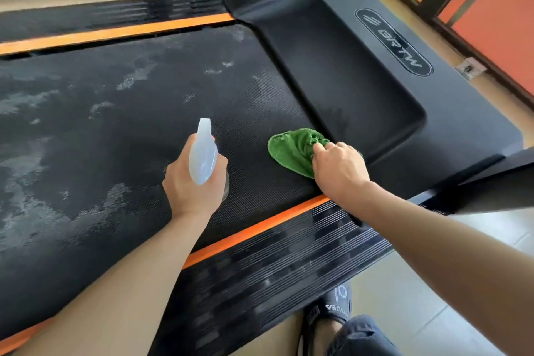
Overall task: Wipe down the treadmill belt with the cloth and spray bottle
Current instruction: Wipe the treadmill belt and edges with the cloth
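I see the left hand [192, 182] wrapped around a translucent spray bottle [203, 153], nozzle aimed forward over the treadmill belt [121, 124]. The right hand [339, 167] grips a bunched green cloth [291, 150], pressing it onto the belt right beside the black motor cover [361, 72]. Pale wet patches mark the belt to the left. An orange strip [260, 225] edges the near side rail. A shoe [332, 312] shows below.

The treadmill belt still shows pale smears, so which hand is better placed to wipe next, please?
Right: the right hand already grips the green cloth on the belt; the left hand holds the spray bottle.
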`<state>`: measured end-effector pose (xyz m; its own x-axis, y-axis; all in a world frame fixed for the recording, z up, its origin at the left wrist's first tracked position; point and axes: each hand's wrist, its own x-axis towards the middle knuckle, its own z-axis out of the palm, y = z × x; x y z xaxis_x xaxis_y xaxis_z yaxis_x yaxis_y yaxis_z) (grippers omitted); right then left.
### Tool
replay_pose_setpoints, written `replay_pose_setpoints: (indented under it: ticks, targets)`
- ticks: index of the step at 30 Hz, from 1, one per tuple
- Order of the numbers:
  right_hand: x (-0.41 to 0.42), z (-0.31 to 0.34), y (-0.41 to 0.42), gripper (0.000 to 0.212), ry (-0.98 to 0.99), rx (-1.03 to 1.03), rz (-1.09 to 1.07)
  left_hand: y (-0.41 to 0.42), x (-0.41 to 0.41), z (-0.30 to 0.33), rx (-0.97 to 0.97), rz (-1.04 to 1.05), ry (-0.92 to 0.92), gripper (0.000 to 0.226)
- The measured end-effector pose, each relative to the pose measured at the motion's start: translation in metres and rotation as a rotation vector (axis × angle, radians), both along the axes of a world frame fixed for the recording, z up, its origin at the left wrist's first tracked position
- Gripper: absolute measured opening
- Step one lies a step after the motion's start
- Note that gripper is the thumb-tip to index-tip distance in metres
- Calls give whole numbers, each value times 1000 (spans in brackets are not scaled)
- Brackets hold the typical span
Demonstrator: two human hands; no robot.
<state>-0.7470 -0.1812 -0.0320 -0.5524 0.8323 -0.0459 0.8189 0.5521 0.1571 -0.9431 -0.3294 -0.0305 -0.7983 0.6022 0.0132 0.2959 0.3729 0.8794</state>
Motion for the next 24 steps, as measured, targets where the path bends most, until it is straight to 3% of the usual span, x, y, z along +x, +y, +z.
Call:
replay_pose_setpoints:
  ticks: [4,11,16,24]
  targets:
    - [-8,3,-20,7,-20,-87,-89,-2,3,3,2,-17,-6,33]
    - [-16,8,-52,28,269,-356,-93,-1,2,2,-3,-14,-13,26]
    - [-11,13,15,23,416,-47,-133,1,2,2,-8,-17,2,26]
    - [-26,-30,0,25,345,1,-56,0,3,5,-4,-19,-19,26]
